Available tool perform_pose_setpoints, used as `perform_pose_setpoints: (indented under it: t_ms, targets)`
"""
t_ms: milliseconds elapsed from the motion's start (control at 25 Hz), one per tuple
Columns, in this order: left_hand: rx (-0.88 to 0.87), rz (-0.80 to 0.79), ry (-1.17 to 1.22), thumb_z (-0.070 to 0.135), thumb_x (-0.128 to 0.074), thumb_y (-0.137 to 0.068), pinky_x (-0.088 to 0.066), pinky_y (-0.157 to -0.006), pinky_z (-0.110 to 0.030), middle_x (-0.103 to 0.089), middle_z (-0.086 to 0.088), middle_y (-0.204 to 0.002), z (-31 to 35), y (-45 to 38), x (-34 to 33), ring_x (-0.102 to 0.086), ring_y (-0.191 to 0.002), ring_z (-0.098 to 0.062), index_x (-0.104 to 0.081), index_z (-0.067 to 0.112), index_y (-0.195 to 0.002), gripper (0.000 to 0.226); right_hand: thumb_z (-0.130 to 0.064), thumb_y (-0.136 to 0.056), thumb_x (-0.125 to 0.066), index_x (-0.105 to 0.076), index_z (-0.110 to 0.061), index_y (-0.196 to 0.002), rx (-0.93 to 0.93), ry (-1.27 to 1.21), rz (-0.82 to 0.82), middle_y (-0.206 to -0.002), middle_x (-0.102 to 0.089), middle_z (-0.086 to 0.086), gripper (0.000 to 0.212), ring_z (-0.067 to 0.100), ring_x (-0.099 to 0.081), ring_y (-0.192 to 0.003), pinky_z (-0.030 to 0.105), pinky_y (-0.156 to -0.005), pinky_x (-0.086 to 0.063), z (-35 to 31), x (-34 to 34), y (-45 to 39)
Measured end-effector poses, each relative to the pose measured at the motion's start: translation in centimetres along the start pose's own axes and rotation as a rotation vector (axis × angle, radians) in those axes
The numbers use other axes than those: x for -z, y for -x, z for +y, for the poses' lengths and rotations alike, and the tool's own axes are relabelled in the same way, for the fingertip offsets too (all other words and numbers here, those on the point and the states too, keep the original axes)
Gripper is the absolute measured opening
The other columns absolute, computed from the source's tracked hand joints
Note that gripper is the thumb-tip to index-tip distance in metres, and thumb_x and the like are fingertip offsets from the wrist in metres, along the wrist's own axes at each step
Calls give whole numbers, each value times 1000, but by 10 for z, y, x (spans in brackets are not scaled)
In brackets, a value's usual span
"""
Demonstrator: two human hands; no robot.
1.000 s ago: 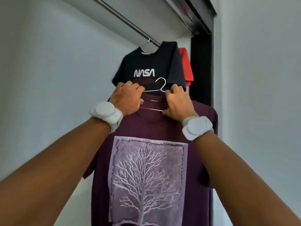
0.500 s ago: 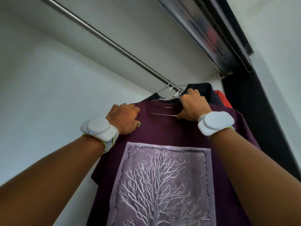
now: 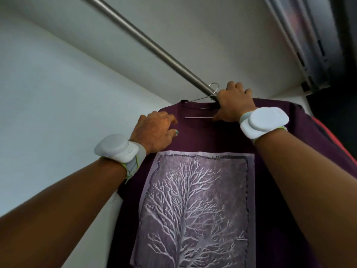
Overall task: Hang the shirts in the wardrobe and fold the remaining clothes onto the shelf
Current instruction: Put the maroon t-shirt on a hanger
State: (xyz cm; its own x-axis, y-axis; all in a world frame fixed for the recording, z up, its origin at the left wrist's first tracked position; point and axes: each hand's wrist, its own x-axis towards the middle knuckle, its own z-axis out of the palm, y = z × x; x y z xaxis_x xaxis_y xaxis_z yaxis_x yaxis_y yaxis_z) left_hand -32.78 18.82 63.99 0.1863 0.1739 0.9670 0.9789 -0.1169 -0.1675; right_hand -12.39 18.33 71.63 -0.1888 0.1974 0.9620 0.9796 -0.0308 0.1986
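Since a second earlier, the wire hanger (image 3: 201,96) hook had reached the rail (image 3: 154,48) at upper centre, the right hand (image 3: 232,104) gripping it and the left hand (image 3: 154,132) gripping the maroon tree-print shirt (image 3: 195,190), so hanging was nearly complete.

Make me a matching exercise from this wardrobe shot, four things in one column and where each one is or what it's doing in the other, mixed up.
Things:
1. left hand
2. right hand
3. hanger hook
4. tree print

States:
A. looped at the metal rail
B. grips the wire hanger at the collar
C. on the front of the purple shirt
D. holds the shirt's shoulder

Pairs: 1-D, 2-B, 3-A, 4-C
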Motion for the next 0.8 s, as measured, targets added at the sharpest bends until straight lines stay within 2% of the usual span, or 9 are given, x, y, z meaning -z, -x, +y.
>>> perform_pose_setpoints:
  t_ms: [160,320,480,600,680,800]
  targets:
    - [41,10,36,40,-49,-94,-34,-104,-42,-56,0,-129,-7,-3,-11,-47,-122,-24,-56,24,-126,37,-34,-72,-80,-55,-7,-120,25,15,15,-129,-40,19,60,40,-35,-124,55,-105,-30,-6,-12,-7]
    - [27,-23,52,39,-49,-94,-32,-104,-42,-54,0,-130,0,5,-16,-46,-124,-24,-54,24,-127,37,-42,-66,-84,-54,-6,-123,44,41,-35,-128,-43,18,74,40,-34,-125,56,-105,-28,-3,-13,5]
    - [18,-55,83,37,-49,-94,-33,-105,-44,-53,-2,-130,13,17,-18,-45,-124,-26,-53,25,-128,37,-48,-73,-77,-52,-9,-128,55,0,14,-134,-41,15,72,37,-31,-128,52,-107,-26,-4,-11,27]
    - [3,-45,113,34,-50,-93,-36,-102,-47,-56,-3,-125,36,42,-21,-49,-120,-28,-56,24,-124,33,-46,-82,-68,-56,-9,-123,43,-88,85,-140,-38,15,57,36,-28,-132,49,-106,-25,-10,-12,69]
    - [11,-26,143,30,-48,-93,-39,-97,-47,-58,-2,-120,56,63,-21,-53,-114,-27,-59,25,-119,29,-40,-87,-63,-59,-10,-119,-20,-152,114,-136,-40,14,44,35,-31,-129,48,-102,-28,-16,-13,109]
    - [-4,29,223,24,-46,-92,-44,-91,-44,-64,1,-109,97,127,-25,-61,-100,-25,-66,27,-108,26,-29,-90,-57,-61,-12,-117,-84,-223,67,-128,-44,12,32,33,-37,-121,45,-94,-35,-15,-14,198]
